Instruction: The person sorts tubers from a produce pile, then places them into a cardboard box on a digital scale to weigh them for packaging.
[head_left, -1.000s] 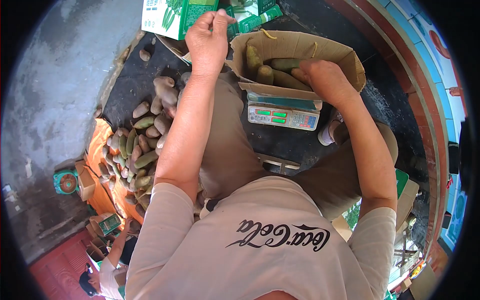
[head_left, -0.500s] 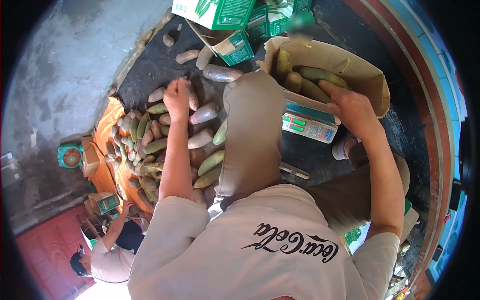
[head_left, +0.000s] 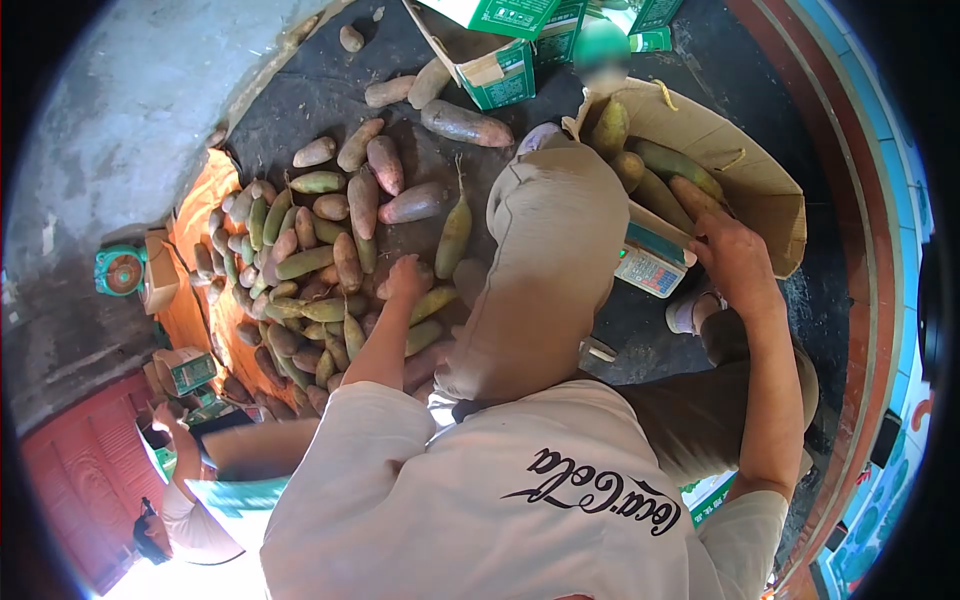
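Note:
My left hand (head_left: 403,280) is over the lower right side of a heap of long green and reddish radishes (head_left: 305,262), its fingers curled. Whether a radish is under them is hidden. A green radish (head_left: 455,232) with a thin root lies just beyond it. My right hand (head_left: 738,258) reaches over the near edge of an open cardboard box (head_left: 780,215), fingers closed on the end of a reddish radish (head_left: 692,198). Green radishes (head_left: 668,162) lie beside that one in the box. Beneath the box stands a digital scale (head_left: 648,268), partly covered by my knee.
Green and white cartons (head_left: 500,78) stand at the top. Loose radishes (head_left: 465,124) lie on the dark floor near them. An orange sheet (head_left: 205,200) runs along the heap's left. At lower left another person (head_left: 190,515) is beside a blurred box (head_left: 260,450). A green fan (head_left: 120,270) stands by the wall.
My left hand has moved down and right across the heap. My right hand has shifted slightly right and down, and a reddish radish now shows at its fingers. The camera view has shifted too.

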